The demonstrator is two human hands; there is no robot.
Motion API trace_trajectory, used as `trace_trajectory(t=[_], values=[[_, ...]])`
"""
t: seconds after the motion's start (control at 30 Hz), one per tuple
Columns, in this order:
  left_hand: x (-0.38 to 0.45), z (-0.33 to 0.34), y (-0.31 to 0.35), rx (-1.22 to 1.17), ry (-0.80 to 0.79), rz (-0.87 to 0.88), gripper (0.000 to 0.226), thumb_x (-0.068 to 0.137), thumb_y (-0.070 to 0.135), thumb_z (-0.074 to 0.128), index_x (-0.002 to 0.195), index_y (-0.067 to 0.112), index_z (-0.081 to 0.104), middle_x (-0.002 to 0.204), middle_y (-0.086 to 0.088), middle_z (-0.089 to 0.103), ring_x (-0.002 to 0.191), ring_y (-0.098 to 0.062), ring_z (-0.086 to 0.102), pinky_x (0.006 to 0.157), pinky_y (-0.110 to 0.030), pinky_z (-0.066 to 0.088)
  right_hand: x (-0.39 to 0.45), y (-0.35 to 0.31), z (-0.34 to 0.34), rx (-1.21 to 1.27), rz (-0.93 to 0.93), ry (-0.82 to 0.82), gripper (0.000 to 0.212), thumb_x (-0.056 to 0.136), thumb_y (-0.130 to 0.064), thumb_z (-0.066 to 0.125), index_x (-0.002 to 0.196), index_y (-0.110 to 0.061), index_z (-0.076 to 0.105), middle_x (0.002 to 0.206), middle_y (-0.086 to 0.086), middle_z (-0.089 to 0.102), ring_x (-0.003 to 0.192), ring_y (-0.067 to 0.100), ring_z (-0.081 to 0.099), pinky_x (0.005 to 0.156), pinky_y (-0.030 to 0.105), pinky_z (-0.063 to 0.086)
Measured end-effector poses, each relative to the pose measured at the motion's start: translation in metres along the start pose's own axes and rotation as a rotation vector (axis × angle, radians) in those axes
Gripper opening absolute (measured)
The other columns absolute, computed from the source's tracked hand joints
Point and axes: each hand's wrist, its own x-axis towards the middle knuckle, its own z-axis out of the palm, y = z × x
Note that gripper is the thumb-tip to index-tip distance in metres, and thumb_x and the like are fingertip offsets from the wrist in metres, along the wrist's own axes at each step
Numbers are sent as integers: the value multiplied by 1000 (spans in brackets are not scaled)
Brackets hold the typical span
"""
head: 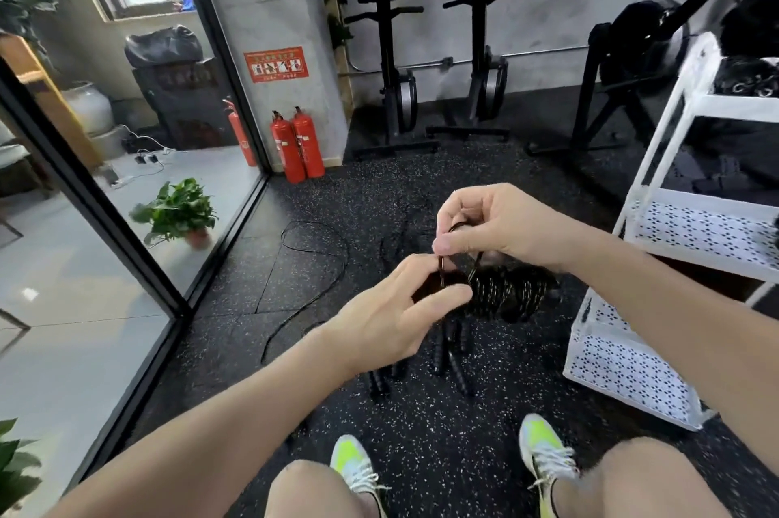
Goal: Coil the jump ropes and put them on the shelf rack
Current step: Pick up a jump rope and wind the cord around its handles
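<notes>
Both hands are up in front of the person, close together. The right hand [493, 226] pinches a thin black loop of rope [476, 264] between thumb and fingers. The left hand [400, 306] has its fingers bent around the same rope, with the thumb stuck out to the right. A dark coil [506, 294] of that rope, with little light specks, hangs just under the right hand and beside the left thumb.

Below the hands, black handles [453, 353] lie on the speckled floor [442, 454]. Another rope [320, 260] lies loose on the floor to the left, in long curves.

A white rack [657, 230] stands to the right, near the right arm. Some dark things sit on its top shelf, too blurry to name.

Two shoes [352, 462] and bare knees show at the bottom. Red fire tanks [297, 146] stand by the wall farther back, next to a glass wall [139, 201]
</notes>
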Motion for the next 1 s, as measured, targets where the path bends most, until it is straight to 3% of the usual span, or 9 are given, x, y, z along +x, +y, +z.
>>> trace_trajectory(t=[0.1, 0.17, 0.3, 0.4, 0.6, 0.73, 0.8, 0.87, 1.0], values=[[-6, 27, -13, 27, -78, 34, 71, 83, -11, 44, 145, 23, 39, 126, -16, 37, 114, -37, 46, 87, -42, 55, 15, 28, -5, 22, 128, -21, 24, 83, -23, 82, 80, -8, 64, 60, 5, 56, 44, 10, 37, 40, 19, 30], [-9, 47, -19, 42, -164, 28, 77, 83, -5, 37, 151, 31, 34, 124, -15, 35, 114, -37, 43, 81, -42, 56, 26, 50, -5, -116, 185, -10, 35, 82, -40, 82, 73, -14, 61, 56, 9, 57, 44, 12, 41, 42, 22, 32], [-14, 96, -32, -29, -117, -29, 64, 87, -10, 40, 146, 12, 38, 130, -17, 37, 123, -42, 44, 97, -50, 53, 43, 95, -2, -477, 193, 156, 60, 84, -68, 65, 56, -17, 48, 48, -6, 43, 47, 7, 40, 51, 22, 34], [-21, 127, -41, -121, -81, -60, 41, 100, -1, 29, 140, 5, 40, 131, -17, 40, 120, -42, 47, 101, -51, 50, 51, 129, -7, -428, 239, 102, 64, 87, -72, 55, 58, -16, 43, 52, -5, 36, 50, 9, 36, 56, 29, 32], [-25, 159, -63, -82, -63, 72, 39, 101, 0, 33, 138, 6, 39, 130, -18, 37, 113, -39, 47, 90, -38, 49, 63, 176, -15, -213, 367, -83, 75, 83, -87, 35, 55, -21, 53, 56, -3, 42, 56, 17, 37, 61, 35, 33], [-16, 163, -75, -139, -25, -129, 21, 110, 25, 46, 130, 31, 52, 132, 9, 45, 124, -11, 50, 101, -36, 45, 70, 190, -21, -168, 428, -134, 85, 89, -85, 28, 71, -12, 69, 67, -1, 61, 61, 10, 52, 71, 40, 48], [-11, 165, -82, -109, 65, -119, 24, 108, 13, 42, 129, 18, 54, 130, -3, 44, 125, -23, 49, 104, -45, 45, 73, 190, -23, -170, 417, -23, 85, 86, -84, 32, 70, -8, 65, 66, 0, 58, 62, 11, 51, 74, 39, 47], [-4, 169, -86, -110, 190, -166, 29, 105, 2, 38, 125, 12, 56, 130, -11, 44, 123, -35, 47, 106, -49, 42, 75, 187, -23, -208, 363, 213, 72, 91, -75, 39, 63, -11, 55, 58, -5, 48, 56, 11, 45, 65, 35, 41], [15, 175, -66, -343, 452, -735, 62, 87, -16, 41, 132, 23, 58, 147, -7, 43, 140, -28, 43, 117, -44, 37, 75, 187, -18, -277, 342, 690, 60, 101, -59, 42, 59, -17, 36, 55, -4, 40, 53, 14, 37, 57, 34, 32]])
